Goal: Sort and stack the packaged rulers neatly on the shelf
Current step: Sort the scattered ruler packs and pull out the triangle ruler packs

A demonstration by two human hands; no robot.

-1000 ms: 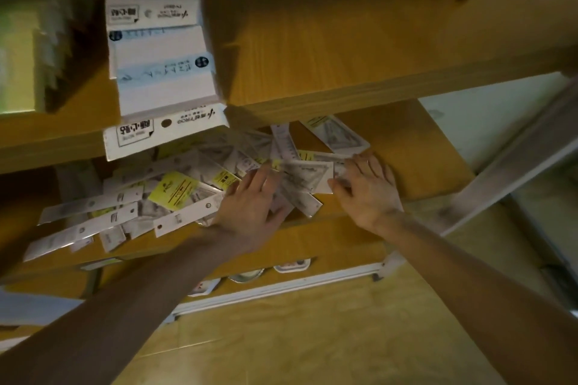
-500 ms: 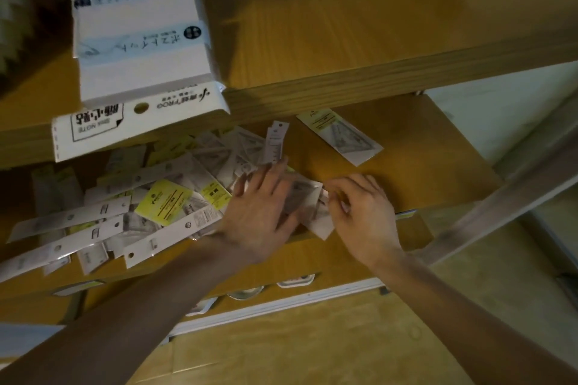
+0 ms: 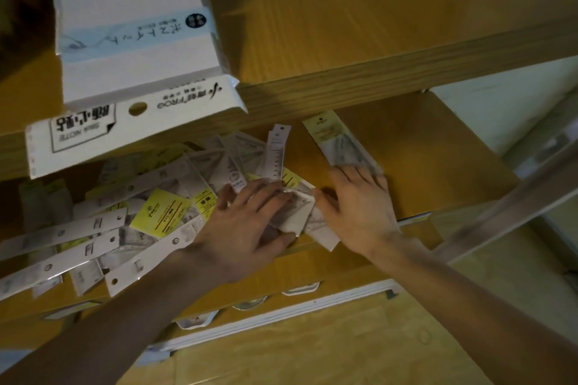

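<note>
Wooden shelf (image 3: 431, 166) strewn with rulers (image 3: 131, 222) in a loose heap; left hand (image 3: 247, 228) spread flat, pressing the pile's right edge, right hand (image 3: 359, 209) flat too, fingertips touching a lone packet (image 3: 341, 147) just beside the pile

A jumbled heap of packaged rulers (image 3: 162, 212), long white strips and triangular set squares with yellow labels, sprawls over the left of the wooden shelf (image 3: 431, 166). One triangular packet (image 3: 339, 144) lies apart, right of the heap.
</note>
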